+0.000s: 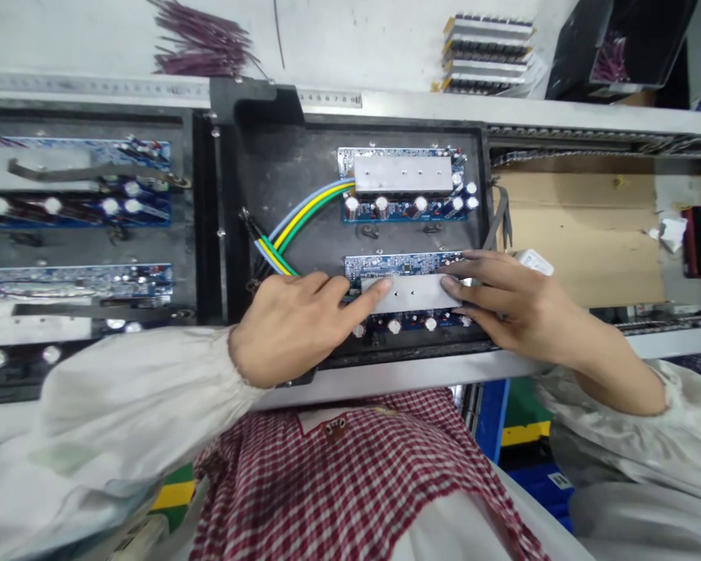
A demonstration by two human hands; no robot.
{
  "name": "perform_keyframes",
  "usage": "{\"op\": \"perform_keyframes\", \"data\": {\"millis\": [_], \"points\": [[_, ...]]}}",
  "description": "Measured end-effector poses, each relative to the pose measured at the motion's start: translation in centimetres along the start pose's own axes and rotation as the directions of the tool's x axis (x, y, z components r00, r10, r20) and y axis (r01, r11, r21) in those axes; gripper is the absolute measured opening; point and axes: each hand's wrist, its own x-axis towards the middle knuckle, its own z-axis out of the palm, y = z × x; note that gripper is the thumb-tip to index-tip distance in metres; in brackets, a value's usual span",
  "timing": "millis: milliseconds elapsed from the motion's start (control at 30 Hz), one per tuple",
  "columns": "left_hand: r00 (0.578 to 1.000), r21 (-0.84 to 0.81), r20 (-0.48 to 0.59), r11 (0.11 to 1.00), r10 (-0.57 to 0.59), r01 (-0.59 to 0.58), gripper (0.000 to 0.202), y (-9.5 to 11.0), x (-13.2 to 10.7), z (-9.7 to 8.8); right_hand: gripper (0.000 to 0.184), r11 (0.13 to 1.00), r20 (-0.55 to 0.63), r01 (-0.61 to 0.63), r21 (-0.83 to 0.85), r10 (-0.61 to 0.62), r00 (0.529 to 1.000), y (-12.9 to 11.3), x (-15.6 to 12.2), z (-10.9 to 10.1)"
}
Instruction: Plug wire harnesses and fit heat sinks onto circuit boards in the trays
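The near circuit board [406, 265], blue with a silver heat sink [409, 294] and a row of round capacitors, lies in a black tray [292, 156]. My left hand [295, 323] is at its left end, with one digit pressed on the heat sink and the other fingers curled, partly hidden. My right hand [508, 304] grips the right end, fingertips on the heat sink and the board's edge. Blue, yellow and green wires [304, 210] curve from my left hand to a second circuit board [406, 175] in the upper half of the tray.
Another tray with strapped circuit boards [82, 175] stands to the left. A cardboard sheet [584, 234] lies on the conveyor at right. Behind are a ruler [332, 99], a bundle of purple wires [202, 39], stacked heat sinks [487, 53] and a black bin [642, 39].
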Motion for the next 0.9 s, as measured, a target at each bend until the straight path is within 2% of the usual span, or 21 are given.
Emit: {"op": "perform_keyframes", "data": {"millis": [200, 400, 533, 667, 767, 900], "points": [[0.998, -0.027, 0.07, 1.0, 0.005, -0.003, 0.05, 0.0, 0.2, 0.0, 0.024, 0.997, -0.016, -0.071, 0.014, 0.071, 0.997, -0.7, 0.1, -0.1], [0.992, -0.039, 0.112, 0.998, 0.057, -0.053, 0.052, -0.1, 0.3, 0.0, 0.015, 0.998, -0.09, -0.017, -0.069, 0.011, 0.996, -0.8, 0.4, 0.2], [0.984, -0.077, 0.162, 0.995, 0.078, -0.066, 0.05, -0.2, 0.6, 0.0, 0.01, 0.994, -0.062, 0.036, -0.1, -0.043, 0.997, -0.7, 0.8, 0.2], [0.981, -0.086, 0.179, 0.994, 0.074, -0.06, 0.047, -0.5, 0.7, 0.0, 0.01, 0.988, -0.033, 0.021, -0.154, -0.026, 0.999, -0.7, 1.0, 0.3], [0.989, -0.082, 0.135, 0.996, 0.056, -0.045, 0.044, 0.0, 0.7, -1.0, 0.011, 0.986, -0.015, -0.012, -0.166, 0.01, 1.0, -0.7, 0.9, 0.5], [0.996, -0.041, -0.085, 0.999, -0.023, 0.019, 0.034, 3.2, 0.8, -2.3, 0.011, 0.99, 0.032, -0.044, -0.135, 0.049, 0.998, -0.8, 0.8, 0.6]]}}
